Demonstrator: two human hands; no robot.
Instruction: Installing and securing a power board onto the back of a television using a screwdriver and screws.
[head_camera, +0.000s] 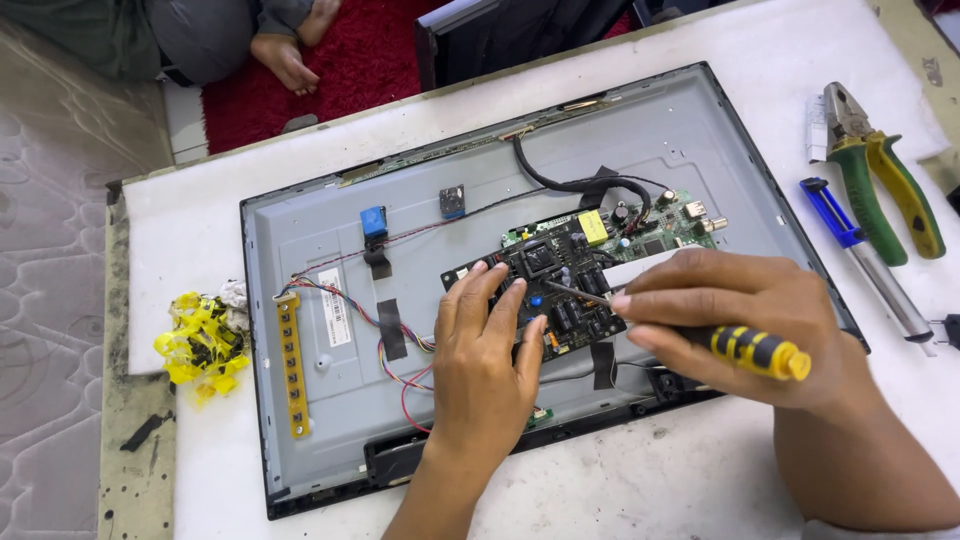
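A screwdriver (700, 335) with a yellow-and-black handle is being gripped in the closed right hand (730, 320), its tip being held against the black circuit board (560, 290). The board is being steadied by the spread left hand (485, 365) inside the opened television back (320, 220) on the white surface (700, 470).

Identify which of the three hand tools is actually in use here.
The yellow-and-black-handled screwdriver, gripped in the right hand; the green pliers and blue-handled tool lie untouched on the table.
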